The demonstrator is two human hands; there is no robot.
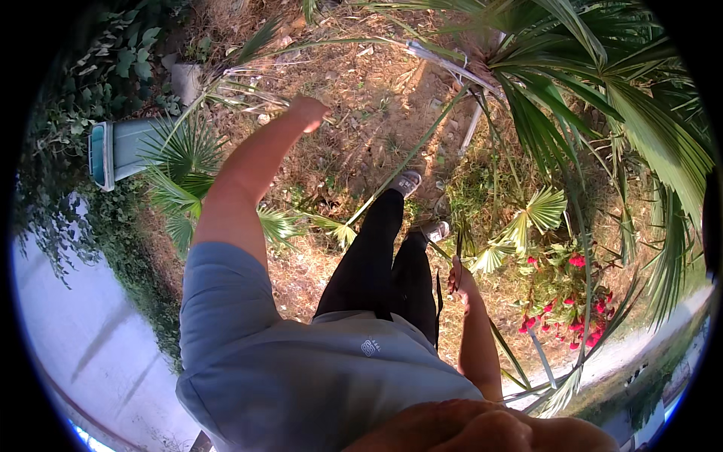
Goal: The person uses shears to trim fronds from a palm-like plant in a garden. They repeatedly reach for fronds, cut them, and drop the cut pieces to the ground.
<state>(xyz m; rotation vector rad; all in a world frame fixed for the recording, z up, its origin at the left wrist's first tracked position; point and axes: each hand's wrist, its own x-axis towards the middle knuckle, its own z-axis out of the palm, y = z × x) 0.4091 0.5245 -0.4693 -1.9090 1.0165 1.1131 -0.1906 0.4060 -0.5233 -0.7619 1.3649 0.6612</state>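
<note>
My left hand [309, 113] is stretched out at the upper left, its fingers closed around a partly dried palm frond [257, 97] whose thin strips fan out to the left. Low on the right side, my right hand [464, 281] grips a dark, narrow tool [459, 243] that points away from me; its exact kind cannot be told. Beyond it, small fan-shaped palm leaves [545, 210] catch the sun. A long green palm stalk [415, 152] runs diagonally past my sandalled feet.
A large fan palm [565, 101] spreads over the upper right, with a pale pole [452, 66] beside it. Red flowers [576, 325] grow at the right. A green lidded bin [127, 146] and a small palm [186, 152] are at the left. Dry grass and litter cover the ground.
</note>
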